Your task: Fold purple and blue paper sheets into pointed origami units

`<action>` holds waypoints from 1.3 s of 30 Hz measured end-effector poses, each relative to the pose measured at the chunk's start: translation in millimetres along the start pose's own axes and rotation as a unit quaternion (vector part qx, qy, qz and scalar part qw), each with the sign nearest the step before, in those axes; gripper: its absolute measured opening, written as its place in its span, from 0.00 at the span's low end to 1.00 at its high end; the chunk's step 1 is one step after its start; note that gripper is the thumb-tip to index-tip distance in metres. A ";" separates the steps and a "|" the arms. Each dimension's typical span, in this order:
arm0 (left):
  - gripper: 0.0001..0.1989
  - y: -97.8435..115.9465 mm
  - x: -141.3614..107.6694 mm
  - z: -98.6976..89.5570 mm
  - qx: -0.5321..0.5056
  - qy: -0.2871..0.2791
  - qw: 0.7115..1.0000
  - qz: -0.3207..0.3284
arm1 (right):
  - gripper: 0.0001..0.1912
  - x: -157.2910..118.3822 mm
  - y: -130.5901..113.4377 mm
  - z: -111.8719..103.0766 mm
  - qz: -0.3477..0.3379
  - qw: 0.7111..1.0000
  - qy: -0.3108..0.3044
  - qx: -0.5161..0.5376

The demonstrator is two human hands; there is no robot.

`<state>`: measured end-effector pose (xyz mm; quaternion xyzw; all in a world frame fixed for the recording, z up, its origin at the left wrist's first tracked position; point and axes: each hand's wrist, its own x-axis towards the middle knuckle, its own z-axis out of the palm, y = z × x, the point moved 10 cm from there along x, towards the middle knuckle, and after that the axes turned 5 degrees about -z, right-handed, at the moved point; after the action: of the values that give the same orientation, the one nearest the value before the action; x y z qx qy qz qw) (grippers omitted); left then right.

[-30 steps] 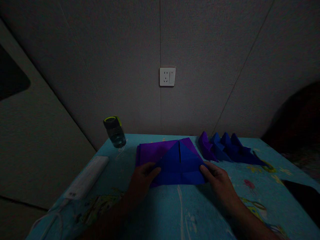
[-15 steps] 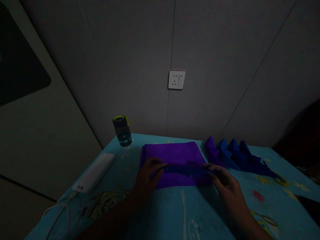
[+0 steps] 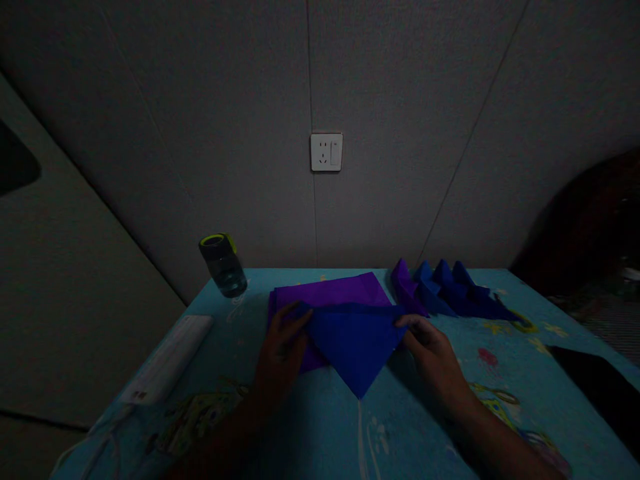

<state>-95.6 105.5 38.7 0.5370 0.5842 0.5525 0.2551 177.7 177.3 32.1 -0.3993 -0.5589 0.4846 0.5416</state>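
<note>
A folded blue paper (image 3: 357,340) hangs between my two hands, its straight edge at the top and its point toward me. My left hand (image 3: 283,347) pinches its left corner between thumb and fingers. At the right corner, my right hand (image 3: 430,343) is closed on the same paper. Behind and partly under it lie purple sheets (image 3: 330,291) on the table. Folded paper boats, one purple (image 3: 407,290) and several blue (image 3: 450,293), stand in a row at the back right.
On the blue patterned tablecloth (image 3: 320,440), a bottle (image 3: 223,265) stands at the back left. A white power bank (image 3: 167,360) with a cable lies at the left. At the right is a dark flat object (image 3: 595,390). A wall socket (image 3: 327,152) is behind the table.
The blue paper, seen nearly edge-on before, now shows its broad triangular face, pointing toward me. Both hands still hold its corners. The camera view has shifted to the right.
</note>
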 end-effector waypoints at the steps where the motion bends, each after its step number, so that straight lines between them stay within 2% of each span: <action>1: 0.17 -7.7 0.4 4.5 -0.037 -0.019 0.998 -0.038 | 0.14 0.1 0.3 -0.1 -0.001 1.000 0.000 0.001; 5: 0.19 -35.8 -0.9 15.1 -0.168 -0.041 0.972 -0.157 | 0.12 0.7 5.4 -2.3 -0.002 1.000 -0.011 -0.012; 9: 0.22 -54.1 -1.0 17.3 -0.199 -0.037 0.953 -0.224 | 0.14 -0.3 7.5 -0.7 0.000 0.998 -0.044 -0.048; 12: 0.22 -54.9 1.0 14.5 -0.182 -0.029 0.957 -0.224 | 0.15 -1.2 5.9 2.9 0.001 0.997 -0.056 -0.054; 15: 0.23 -46.7 2.0 11.6 -0.184 -0.017 0.961 -0.207 | 0.15 -1.2 5.7 5.0 0.010 0.998 -0.045 -0.032; 17: 0.31 -38.1 1.7 11.2 -0.213 -0.010 0.957 -0.198 | 0.20 -1.4 5.4 6.1 0.017 0.999 -0.035 0.002; 20: 0.45 -29.7 0.6 13.2 -0.275 -0.007 0.939 -0.207 | 0.34 -2.6 6.4 8.3 0.039 0.997 -0.032 0.060; 22: 0.47 -31.9 -0.6 15.4 -0.296 -0.009 0.928 -0.228 | 0.39 -3.0 8.9 8.3 0.056 0.995 -0.032 0.080; 24: 0.41 -38.4 -2.0 18.7 -0.291 -0.026 0.923 -0.249 | 0.37 -2.5 13.8 7.2 0.075 0.993 -0.030 0.089; 27: 0.28 -45.5 -3.4 23.4 -0.259 -0.065 0.930 -0.252 | 0.24 0.0 21.9 1.9 0.088 0.993 -0.014 0.083; 29: 0.27 -45.4 -4.0 22.7 -0.250 -0.071 0.935 -0.242 | 0.16 2.2 23.4 -5.9 0.076 0.995 0.016 0.058; 31: 0.29 -41.5 -5.2 23.4 -0.252 -0.079 0.936 -0.234 | 0.15 3.1 22.7 -7.4 0.064 0.997 0.019 0.043; 33: 0.28 -35.7 -6.7 25.0 -0.254 -0.090 0.935 -0.230 | 0.14 2.9 21.7 -2.1 0.061 0.997 -0.006 0.047; 36: 0.22 -30.8 -8.2 24.7 -0.250 -0.087 0.935 -0.235 | 0.14 1.8 22.2 -0.4 0.069 0.996 -0.018 0.048; 39: 0.14 -29.8 -9.1 26.6 -0.262 -0.088 0.929 -0.248 | 0.08 1.1 27.0 -1.5 0.090 0.995 -0.023 0.048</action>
<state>-79.5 112.6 1.7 0.3358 0.5084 0.5554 0.5659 177.0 184.2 6.0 -0.4100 -0.5092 0.5665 0.5017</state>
